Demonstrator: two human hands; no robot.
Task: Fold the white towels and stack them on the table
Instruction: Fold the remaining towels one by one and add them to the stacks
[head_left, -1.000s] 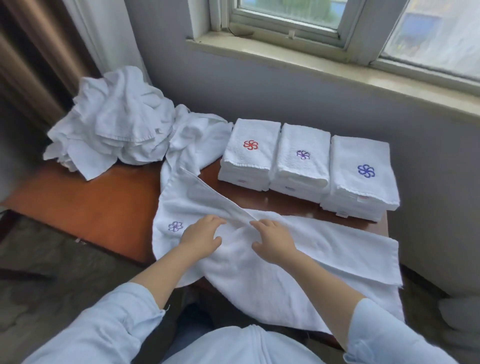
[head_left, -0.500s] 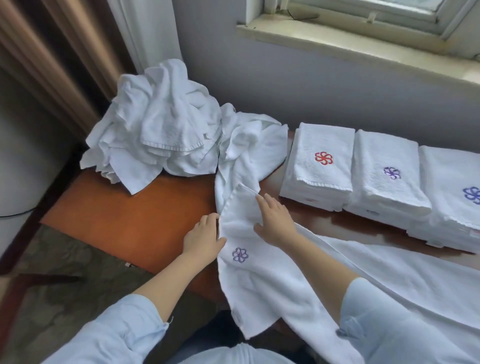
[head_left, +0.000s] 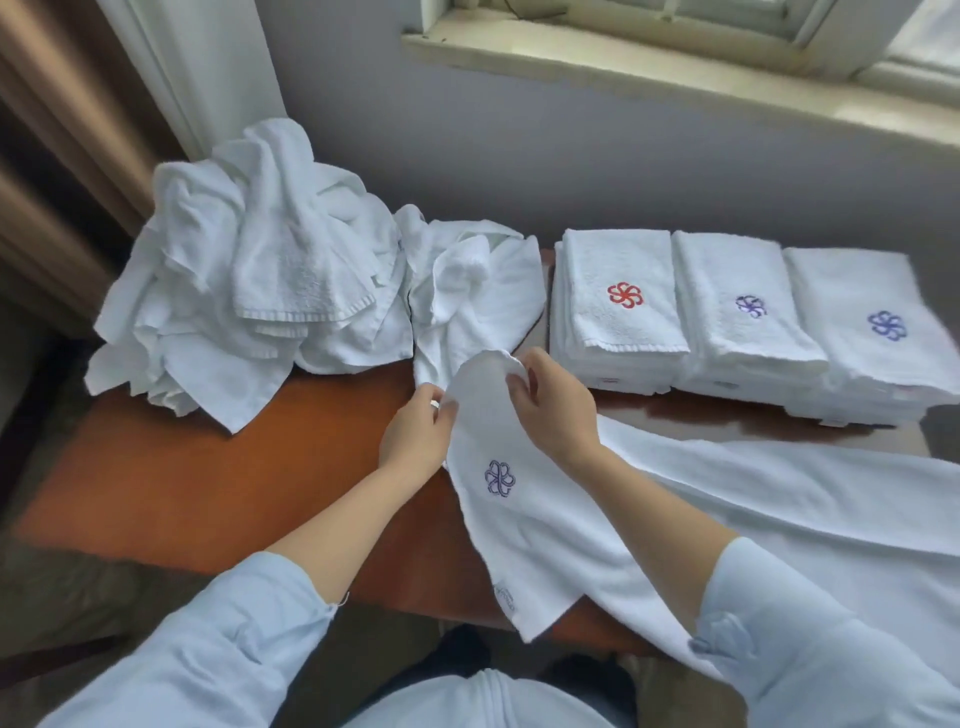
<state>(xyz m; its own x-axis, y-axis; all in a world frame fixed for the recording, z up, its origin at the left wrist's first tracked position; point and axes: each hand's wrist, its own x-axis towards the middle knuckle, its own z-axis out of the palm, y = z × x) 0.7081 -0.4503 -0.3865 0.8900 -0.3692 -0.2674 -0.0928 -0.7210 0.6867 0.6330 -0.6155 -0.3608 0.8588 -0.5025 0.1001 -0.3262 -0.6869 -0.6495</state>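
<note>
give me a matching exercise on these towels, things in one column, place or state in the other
1. crumpled heap of white towels
2. folded white stack with red flower
3. folded white stack with blue flower
4. long unfolded white towel with purple flower

A. right end of folded row
B. pinched by left hand and right hand
C. left end of brown wooden table
D. left end of folded row

Pairs: 1-C, 2-D, 3-A, 4-B

Left hand (head_left: 415, 436) and right hand (head_left: 553, 405) have left the middle of the towel (head_left: 545, 525); both now pinch its left end (previously lying flat), raised off the table (head_left: 208, 493).
</note>
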